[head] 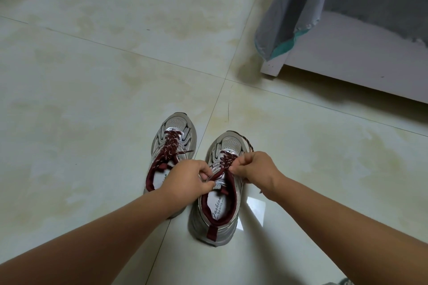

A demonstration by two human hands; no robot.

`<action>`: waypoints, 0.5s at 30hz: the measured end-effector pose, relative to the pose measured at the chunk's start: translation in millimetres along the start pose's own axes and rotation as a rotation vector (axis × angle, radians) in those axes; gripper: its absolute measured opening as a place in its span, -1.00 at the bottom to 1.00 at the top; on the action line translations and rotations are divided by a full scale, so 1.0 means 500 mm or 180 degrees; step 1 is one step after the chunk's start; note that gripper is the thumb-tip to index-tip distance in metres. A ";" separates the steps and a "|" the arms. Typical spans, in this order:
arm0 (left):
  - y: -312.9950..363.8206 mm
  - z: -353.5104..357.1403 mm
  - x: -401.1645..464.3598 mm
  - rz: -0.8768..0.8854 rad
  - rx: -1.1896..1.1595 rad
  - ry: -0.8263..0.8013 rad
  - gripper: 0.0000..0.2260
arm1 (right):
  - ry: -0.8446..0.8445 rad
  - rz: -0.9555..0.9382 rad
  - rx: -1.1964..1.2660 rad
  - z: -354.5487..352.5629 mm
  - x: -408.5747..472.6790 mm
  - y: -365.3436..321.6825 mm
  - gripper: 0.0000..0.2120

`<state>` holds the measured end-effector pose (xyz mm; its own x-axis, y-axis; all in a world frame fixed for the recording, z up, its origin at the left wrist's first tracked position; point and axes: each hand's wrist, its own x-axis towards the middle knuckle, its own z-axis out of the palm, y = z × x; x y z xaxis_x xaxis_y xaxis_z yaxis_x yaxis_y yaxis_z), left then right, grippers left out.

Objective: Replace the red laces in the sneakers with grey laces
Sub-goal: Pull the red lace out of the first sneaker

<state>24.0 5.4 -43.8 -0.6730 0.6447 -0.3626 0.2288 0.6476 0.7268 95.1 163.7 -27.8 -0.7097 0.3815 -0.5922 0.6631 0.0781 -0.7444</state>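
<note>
On the white insole of the sneaker at my 1 o'clock I can read "Fashion" in slanted script, with "Sports" in smaller letters just beneath it. A small tag on that shoe's tongue carries dark letters, upside down to me and too small to make out. The insole of the other sneaker, at my 11 o'clock, shows the tail end of similar script, mostly hidden under my left hand.
</note>
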 end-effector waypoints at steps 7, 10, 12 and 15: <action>0.000 0.001 -0.003 -0.0005 -0.0019 0.0032 -0.92 | 0.0032 -0.0373 -0.2274 0.016 0.019 -0.017 -0.68; 0.003 0.004 -0.007 0.0010 -0.0001 0.0077 -0.92 | 0.0249 -0.1310 -0.3397 -0.002 0.012 -0.041 -0.96; 0.003 0.005 -0.007 0.0006 -0.0019 0.0100 -0.90 | 0.0467 -0.1691 -0.3981 -0.004 0.014 -0.039 -0.84; 0.000 0.005 -0.005 -0.0039 -0.0092 0.0085 -0.85 | 0.0033 -0.0648 -0.3215 0.004 0.009 -0.043 -0.89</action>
<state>27.4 5.1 -44.3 -0.6943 0.6254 -0.3561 0.2002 0.6432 0.7391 77.1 162.0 -15.4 -0.8320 0.2821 -0.4776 0.4246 0.8780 -0.2211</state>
